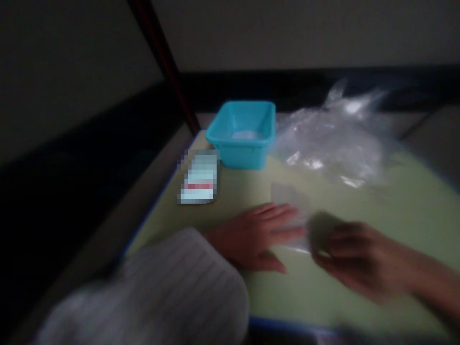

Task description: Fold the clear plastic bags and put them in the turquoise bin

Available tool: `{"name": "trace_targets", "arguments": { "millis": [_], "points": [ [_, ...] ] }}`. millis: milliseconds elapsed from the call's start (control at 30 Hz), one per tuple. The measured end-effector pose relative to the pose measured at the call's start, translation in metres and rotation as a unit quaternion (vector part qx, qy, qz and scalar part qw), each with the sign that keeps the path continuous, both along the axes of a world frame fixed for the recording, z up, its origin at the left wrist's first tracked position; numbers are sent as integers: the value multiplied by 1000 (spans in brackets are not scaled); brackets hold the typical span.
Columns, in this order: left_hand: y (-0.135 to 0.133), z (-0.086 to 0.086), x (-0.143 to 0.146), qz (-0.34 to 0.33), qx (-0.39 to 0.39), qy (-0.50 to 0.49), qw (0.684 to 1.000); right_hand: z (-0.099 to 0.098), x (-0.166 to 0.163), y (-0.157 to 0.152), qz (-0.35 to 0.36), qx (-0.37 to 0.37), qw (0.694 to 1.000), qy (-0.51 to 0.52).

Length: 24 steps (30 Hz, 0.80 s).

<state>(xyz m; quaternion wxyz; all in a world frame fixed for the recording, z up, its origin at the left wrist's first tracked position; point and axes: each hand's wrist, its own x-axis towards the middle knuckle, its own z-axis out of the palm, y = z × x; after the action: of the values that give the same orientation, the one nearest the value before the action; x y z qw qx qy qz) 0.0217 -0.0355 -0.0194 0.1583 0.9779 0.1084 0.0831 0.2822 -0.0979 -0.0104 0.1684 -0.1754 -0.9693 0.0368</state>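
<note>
My left hand lies flat, fingers spread, on a small clear plastic piece, perhaps a bag. Its lower edge shows as a bright line below the fingertips. Just right of this plastic is my right hand, its fingers bent and its thumb toward the plastic's right edge. Motion blurs it, and whether anything is between its fingers cannot be made out. Behind the hands, a crumpled heap of clear plastic spreads over the back right of the table.
A turquoise plastic basket stands at the back of the yellow-green table, with something whitish inside. In front of it on the left lies a bright, pixelated rectangle. The table has a blue edge; a dark red pole rises behind its back left corner.
</note>
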Motion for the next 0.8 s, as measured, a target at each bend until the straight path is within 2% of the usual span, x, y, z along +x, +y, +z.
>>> {"name": "trace_targets", "arguments": {
  "millis": [467, 633, 800],
  "points": [
    [-1, -1, -1, 22, 12, 2, 1000, 2, -2, -1, -24, 49, 998, -44],
    [-2, -3, -1, 35, 13, 2, 999, 1, -3, -2, -35, 30, 998, -48],
    [-2, -3, -1, 34, 16, 7, 999, -1, -2, 0, -45, 49, 997, -44]
  ]
}}
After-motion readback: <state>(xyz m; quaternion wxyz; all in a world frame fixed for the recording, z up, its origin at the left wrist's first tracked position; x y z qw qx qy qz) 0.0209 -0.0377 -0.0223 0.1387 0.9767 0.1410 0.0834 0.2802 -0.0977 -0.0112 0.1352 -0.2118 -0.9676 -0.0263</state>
